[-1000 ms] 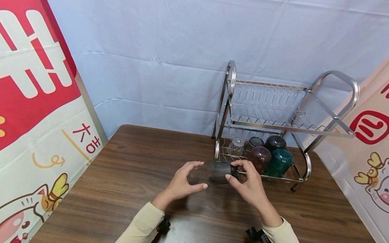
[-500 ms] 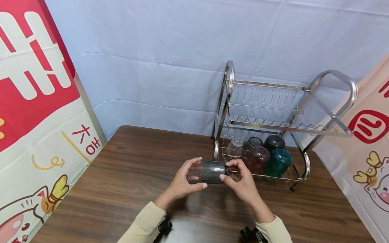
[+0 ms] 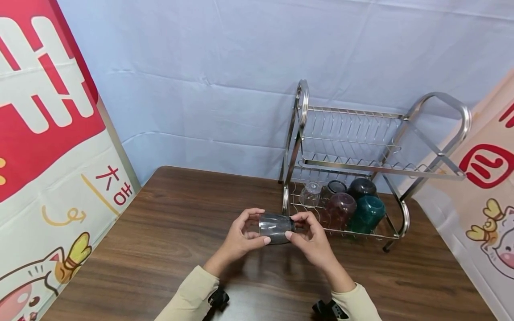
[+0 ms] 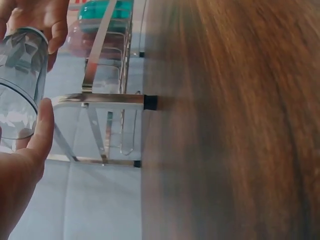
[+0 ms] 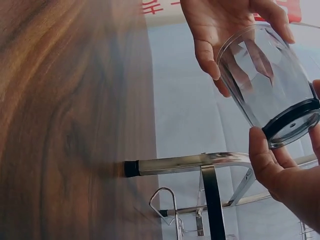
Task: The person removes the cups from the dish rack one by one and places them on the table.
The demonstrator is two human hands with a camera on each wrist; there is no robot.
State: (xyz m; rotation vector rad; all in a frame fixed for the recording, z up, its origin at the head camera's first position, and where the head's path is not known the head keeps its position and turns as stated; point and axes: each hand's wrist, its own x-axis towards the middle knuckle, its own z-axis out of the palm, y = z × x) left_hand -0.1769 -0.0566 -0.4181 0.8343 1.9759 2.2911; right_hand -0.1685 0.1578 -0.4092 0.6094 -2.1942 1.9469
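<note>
A clear, grey-tinted drinking glass [image 3: 275, 228] lies sideways in the air over the table, between both hands. My right hand [image 3: 314, 244] grips it at the thick dark base, thumb in front and fingers behind. At the open mouth, my left hand [image 3: 240, 237] holds the rim, its thumb on the near side and its fingers curled round the far side. Seen from the right wrist, the glass [image 5: 272, 75] slants with its rim up by the left fingers. The left wrist view shows the left thumb [image 4: 44, 120] against the rim.
A two-tier metal dish rack [image 3: 381, 170] stands at the back right. Upside-down glasses fill its lower tier: a clear one [image 3: 311, 195], a purple one [image 3: 340, 208], a teal one [image 3: 367, 214] and dark ones. The wooden table [image 3: 168, 214] extends to the left. A cloth backdrop [image 3: 192, 111] hangs behind.
The right hand has moved left, bringing the glass away from the rack. The left hand, spread and apart from the glass at first, now holds its rim.
</note>
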